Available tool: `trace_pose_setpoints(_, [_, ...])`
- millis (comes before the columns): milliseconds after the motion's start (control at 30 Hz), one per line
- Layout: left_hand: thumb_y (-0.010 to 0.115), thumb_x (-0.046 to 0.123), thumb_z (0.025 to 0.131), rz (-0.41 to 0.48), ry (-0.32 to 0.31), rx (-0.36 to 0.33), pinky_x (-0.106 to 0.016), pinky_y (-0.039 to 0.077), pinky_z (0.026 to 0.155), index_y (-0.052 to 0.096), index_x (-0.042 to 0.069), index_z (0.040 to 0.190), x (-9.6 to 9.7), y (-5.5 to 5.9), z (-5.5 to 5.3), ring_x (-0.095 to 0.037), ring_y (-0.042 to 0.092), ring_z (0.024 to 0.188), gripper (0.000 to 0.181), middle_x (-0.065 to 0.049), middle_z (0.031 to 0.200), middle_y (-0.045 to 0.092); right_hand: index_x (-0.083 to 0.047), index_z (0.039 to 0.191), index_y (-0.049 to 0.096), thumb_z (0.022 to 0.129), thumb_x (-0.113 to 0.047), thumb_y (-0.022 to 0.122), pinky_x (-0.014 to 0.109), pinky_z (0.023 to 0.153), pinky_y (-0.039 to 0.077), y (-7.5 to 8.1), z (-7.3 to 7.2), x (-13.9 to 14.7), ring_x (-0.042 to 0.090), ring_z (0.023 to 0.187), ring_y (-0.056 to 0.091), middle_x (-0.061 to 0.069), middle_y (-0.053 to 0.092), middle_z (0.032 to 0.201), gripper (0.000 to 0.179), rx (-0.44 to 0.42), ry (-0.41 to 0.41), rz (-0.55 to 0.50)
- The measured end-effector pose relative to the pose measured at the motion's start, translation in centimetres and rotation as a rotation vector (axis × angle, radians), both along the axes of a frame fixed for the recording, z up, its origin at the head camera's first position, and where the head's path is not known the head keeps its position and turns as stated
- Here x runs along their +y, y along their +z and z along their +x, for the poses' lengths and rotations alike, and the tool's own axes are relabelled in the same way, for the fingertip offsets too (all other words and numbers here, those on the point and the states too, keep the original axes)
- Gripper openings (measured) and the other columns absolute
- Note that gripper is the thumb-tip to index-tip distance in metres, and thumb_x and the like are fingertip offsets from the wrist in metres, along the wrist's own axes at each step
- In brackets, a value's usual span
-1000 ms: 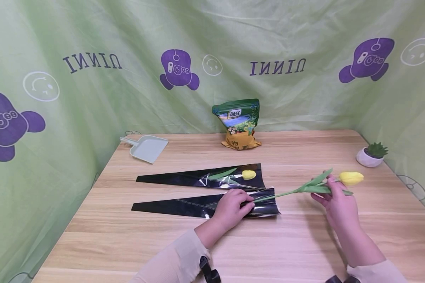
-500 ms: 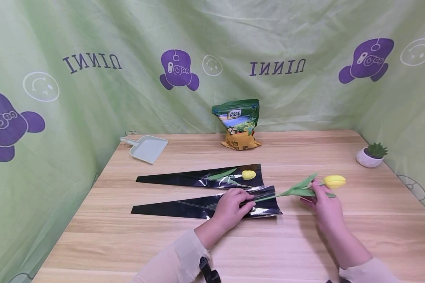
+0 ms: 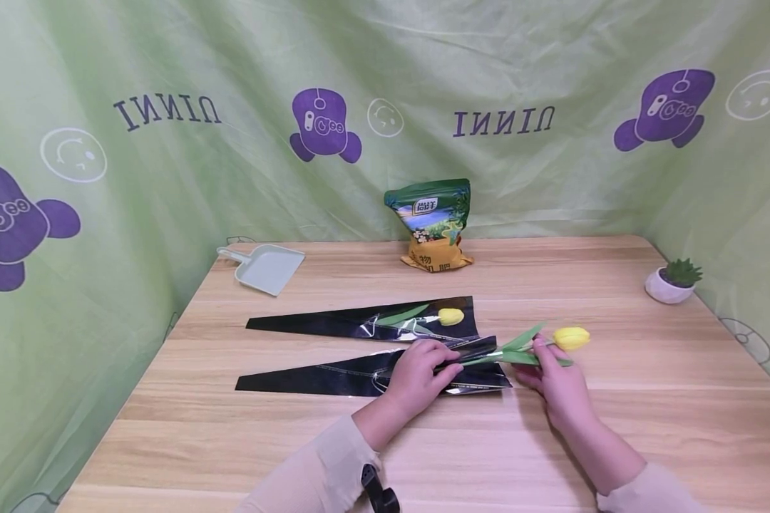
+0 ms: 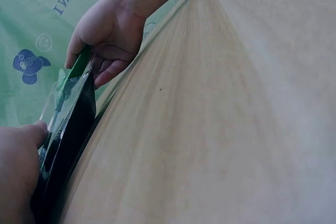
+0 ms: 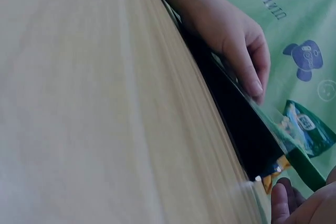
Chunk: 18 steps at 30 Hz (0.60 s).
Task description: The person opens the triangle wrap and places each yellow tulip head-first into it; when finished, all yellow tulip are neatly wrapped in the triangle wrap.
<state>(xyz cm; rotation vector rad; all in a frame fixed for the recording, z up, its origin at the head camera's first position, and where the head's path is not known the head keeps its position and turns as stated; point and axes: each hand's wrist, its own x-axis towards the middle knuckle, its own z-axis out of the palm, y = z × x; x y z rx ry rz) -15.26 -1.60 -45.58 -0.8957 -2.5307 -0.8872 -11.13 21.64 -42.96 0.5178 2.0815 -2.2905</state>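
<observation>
In the head view my right hand (image 3: 563, 388) pinches a yellow tulip (image 3: 572, 338) just below its bloom, among the green leaves. Its stem points left into the mouth of a black flower sleeve (image 3: 334, 377) with a clear front, lying flat on the table. My left hand (image 3: 421, 377) grips that sleeve near its wide end, thumb and fingertips at the clear film beside the stem. The right wrist view shows the left thumb (image 5: 247, 74) pressed on the sleeve's upper side. Just behind lies a second black sleeve (image 3: 308, 325) with another yellow tulip (image 3: 451, 317) inside.
A pale dustpan (image 3: 271, 269) lies at the back left of the wooden table (image 3: 199, 442). A green and orange printed bag (image 3: 433, 224) stands at the back middle. At the right edge sits a small potted succulent (image 3: 672, 283). A green printed curtain (image 3: 244, 171) surrounds the table.
My right hand has moved left with the tulip, and more of its stem and leaves now overlap the front sleeve's mouth. The left hand has stayed in place on the sleeve.
</observation>
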Motion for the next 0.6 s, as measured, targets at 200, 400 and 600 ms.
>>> trace_pose_setpoints(200, [0.069, 0.03, 0.09, -0.004, -0.011, -0.002, -0.029, 0.051, 0.09, 0.076, 0.017, 0.105, -0.06, 0.09, 0.02, -0.015, 0.063, 0.1, 0.02, 0.001, 0.101, 0.07, -0.012, 0.119, 0.05, 0.105, -0.037, 0.041, 0.018, 0.073, 0.057, 0.19, 0.12, -1.02, -0.001, 0.076, 0.068, -0.02, 0.069, 0.079, 0.03, -0.032, -0.001, -0.056])
trace_pose_setpoints(400, [0.069, 0.031, 0.091, -0.015, -0.011, -0.012, -0.029, 0.051, 0.091, 0.076, 0.017, 0.105, -0.05, -0.01, -0.07, -0.015, 0.063, 0.101, 0.021, 0.001, 0.101, 0.07, -0.015, 0.116, 0.047, 0.105, -0.035, 0.04, 0.017, 0.075, 0.056, 0.4, 0.31, -0.96, 0.0, 0.079, 0.068, -0.017, 0.068, 0.082, 0.023, -0.035, 0.025, -0.177])
trace_pose_setpoints(600, [0.069, 0.031, 0.091, -0.014, -0.007, -0.007, -0.029, 0.051, 0.09, 0.076, 0.017, 0.105, -0.04, -0.17, -0.19, -0.015, 0.063, 0.1, 0.021, 0.001, 0.1, 0.07, -0.021, 0.119, 0.045, 0.105, -0.037, 0.04, 0.018, 0.077, 0.055, 0.27, 0.36, -0.3, 0.002, 0.083, 0.068, -0.013, 0.069, 0.086, 0.021, 0.01, 0.1, -0.254])
